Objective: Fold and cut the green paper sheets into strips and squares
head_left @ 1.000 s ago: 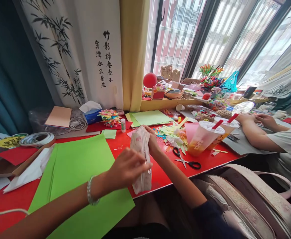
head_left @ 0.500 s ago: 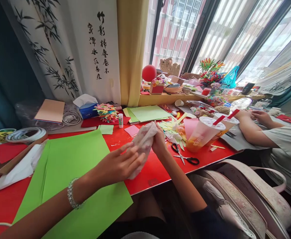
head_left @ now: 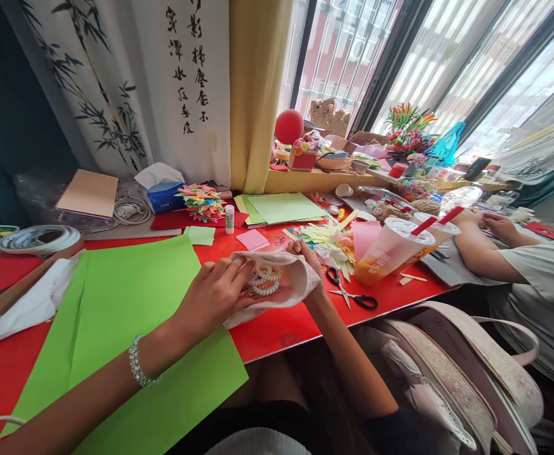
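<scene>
A whitish cloth pouch is held above the red table edge with its mouth spread. Inside its opening, pale coiled hair ties or beaded loops show. My left hand, with a clear beaded bracelet on its wrist, grips the pouch at the left end of the mouth. Its fingers curl over into the opening beside the coils, and their tips are partly hidden. My right hand is closed on the pouch's far right rim. Black-handled scissors lie open on the table, right of my right forearm.
Large green paper covers the table's left side. A glue stick, pink notes and paper scraps lie beyond the pouch. Two drink cups stand right. An open backpack sits below the edge; a co-worker's arm rests farther right.
The pouch has turned from upright and closed-looking to lying tilted, its mouth open and contents showing. My left hand has gone from flat fingers against its side to fingers at the opening.
</scene>
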The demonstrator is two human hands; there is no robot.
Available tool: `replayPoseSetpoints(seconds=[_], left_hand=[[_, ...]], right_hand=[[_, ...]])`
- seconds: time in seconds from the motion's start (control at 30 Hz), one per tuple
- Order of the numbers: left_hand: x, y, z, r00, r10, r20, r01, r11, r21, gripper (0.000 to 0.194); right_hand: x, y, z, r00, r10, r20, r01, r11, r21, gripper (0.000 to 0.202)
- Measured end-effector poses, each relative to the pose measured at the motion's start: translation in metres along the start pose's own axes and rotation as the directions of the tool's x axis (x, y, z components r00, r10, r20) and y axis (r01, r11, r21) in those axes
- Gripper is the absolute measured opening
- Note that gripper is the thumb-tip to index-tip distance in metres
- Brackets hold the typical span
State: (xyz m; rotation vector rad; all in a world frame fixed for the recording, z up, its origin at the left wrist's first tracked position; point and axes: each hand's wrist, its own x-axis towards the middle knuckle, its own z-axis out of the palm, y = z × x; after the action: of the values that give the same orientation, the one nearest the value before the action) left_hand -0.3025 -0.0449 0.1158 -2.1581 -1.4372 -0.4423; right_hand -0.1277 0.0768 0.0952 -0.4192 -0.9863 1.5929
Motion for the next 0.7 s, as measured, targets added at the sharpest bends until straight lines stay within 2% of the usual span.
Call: replayPoseSetpoints(seconds=[0.07, 0.17, 0.37, 0.5, 0.57, 0.63, 0.67, 0.7], left_hand=[[-0.003, 0.002, 0.004, 0.999, -0.037, 0.021, 0.038, 0.998, -0.05, 0.066], [-0.007, 0.003, 0.005, 0.999, -0.025, 0.038, 0.028, 0.995, -0.099, 0.067], [-0.008, 0.004, 0.004, 0.996, 0.085, 0.038, -0.082, 0.993, -0.085, 0.023], [-0.006, 0.001, 0.008, 0.987, 0.163, 0.009, -0.16, 0.974, -0.158, 0.021], [-0.003, -0.004, 0.004, 0.994, 0.096, -0.056, -0.107, 0.956, -0.275, 0.02], [0.003, -0.012, -0.003, 0.985, -0.111, -0.131, 0.04, 0.892, -0.451, 0.021], [0.006, -0.018, -0.007, 0.954, -0.261, -0.148, 0.145, 0.833, -0.535, 0.021], [0.009, -0.025, -0.01, 0.899, -0.409, -0.154, 0.247, 0.766, -0.593, 0.022]], right_hand=[[-0.004, 0.003, -0.001, 1.0, -0.003, -0.008, 0.003, 0.998, -0.06, 0.039], [-0.01, 0.005, -0.004, 1.0, -0.005, -0.013, 0.004, 0.995, -0.097, 0.039], [-0.015, 0.008, -0.012, 0.995, -0.015, -0.102, 0.002, 0.992, -0.13, 0.036], [-0.017, 0.013, -0.014, 0.972, 0.016, -0.233, -0.026, 0.999, -0.039, 0.029], [-0.018, 0.018, -0.017, 0.947, 0.009, -0.32, -0.014, 1.0, -0.011, 0.02], [-0.018, 0.023, -0.022, 0.926, 0.013, -0.378, -0.017, 1.0, -0.009, 0.013], [-0.018, 0.025, -0.025, 0.92, 0.021, -0.392, -0.027, 1.0, -0.01, 0.013], [-0.018, 0.028, -0.028, 0.914, 0.032, -0.405, -0.038, 0.999, -0.008, 0.013]])
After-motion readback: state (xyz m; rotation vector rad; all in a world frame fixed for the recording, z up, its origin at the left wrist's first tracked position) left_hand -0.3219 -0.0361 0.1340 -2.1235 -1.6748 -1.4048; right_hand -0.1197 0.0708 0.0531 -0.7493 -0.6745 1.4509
